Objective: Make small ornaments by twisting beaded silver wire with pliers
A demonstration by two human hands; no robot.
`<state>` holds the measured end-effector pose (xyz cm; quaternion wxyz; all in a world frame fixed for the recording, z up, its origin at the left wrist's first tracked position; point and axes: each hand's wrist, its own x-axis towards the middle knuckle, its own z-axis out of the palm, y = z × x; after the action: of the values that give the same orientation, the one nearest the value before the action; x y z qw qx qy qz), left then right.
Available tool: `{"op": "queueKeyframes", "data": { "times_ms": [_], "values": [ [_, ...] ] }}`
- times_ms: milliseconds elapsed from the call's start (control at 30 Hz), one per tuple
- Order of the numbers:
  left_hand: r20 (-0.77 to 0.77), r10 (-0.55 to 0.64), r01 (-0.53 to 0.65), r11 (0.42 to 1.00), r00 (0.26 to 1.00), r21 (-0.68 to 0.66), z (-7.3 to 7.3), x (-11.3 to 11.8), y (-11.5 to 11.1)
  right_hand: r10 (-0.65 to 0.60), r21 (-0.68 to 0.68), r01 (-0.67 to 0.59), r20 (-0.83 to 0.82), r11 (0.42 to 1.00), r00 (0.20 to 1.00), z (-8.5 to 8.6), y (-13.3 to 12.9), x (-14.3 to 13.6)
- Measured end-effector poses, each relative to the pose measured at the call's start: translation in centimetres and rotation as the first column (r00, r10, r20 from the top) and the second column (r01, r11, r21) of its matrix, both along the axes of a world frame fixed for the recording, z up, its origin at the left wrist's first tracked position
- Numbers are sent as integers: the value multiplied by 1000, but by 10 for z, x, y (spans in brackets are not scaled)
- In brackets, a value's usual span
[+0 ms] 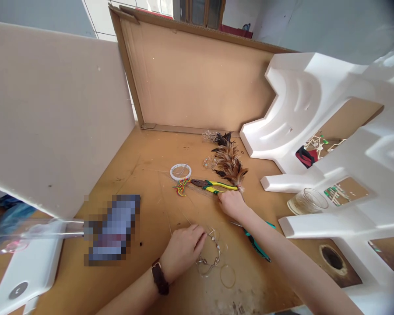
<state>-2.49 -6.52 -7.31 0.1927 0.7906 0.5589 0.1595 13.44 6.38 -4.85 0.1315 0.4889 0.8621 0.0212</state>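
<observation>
My left hand (184,249), with a dark strap at the wrist, is closed at the left edge of a beaded wire ring (218,251) lying at the tabletop. Its thumb and fingers press together on the wire. Farther off, my right hand (233,204) is curled over the handle ends of combination pliers (213,186) with yellow and green grips; its fingertips are partly hidden. Just beyond that hand lies a bunch of brown and black feathers (230,162). Teal-handled pliers (258,245) rest partly under my right forearm. A thin plain hoop (228,276) lies near the beaded ring.
A white ring (180,172) with coloured threads (182,187) lies by the pliers' jaws. A glass cup (307,201) stands among white foam pieces (292,100) on the right. A blurred-out phone-like object (114,229) is at left. Cardboard (200,74) walls the back.
</observation>
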Motion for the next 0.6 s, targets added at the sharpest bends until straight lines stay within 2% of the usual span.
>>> {"op": "queueKeyframes", "data": {
  "times_ms": [167, 300, 433, 600],
  "values": [
    [-6, -11, 11, 1000, 1000, 3, 1, 5, -1, 67, -25, -67, 14, 997, 998, 6, 6, -5],
    [-12, -16, 16, 1000, 1000, 4, 1, 9, -1, 86, 9, -86, -11, 996, 996, 18, 27, -19],
    [-8, -18, 18, 999, 1000, 28, -4, 11, -2, 117, 39, -115, -52, 993, 992, 23, 58, -50],
    [-1, 27, -27, 996, 1000, 87, -12, 10, 0, 154, 26, -153, -49, 988, 987, 13, 95, -96]
  ]
}}
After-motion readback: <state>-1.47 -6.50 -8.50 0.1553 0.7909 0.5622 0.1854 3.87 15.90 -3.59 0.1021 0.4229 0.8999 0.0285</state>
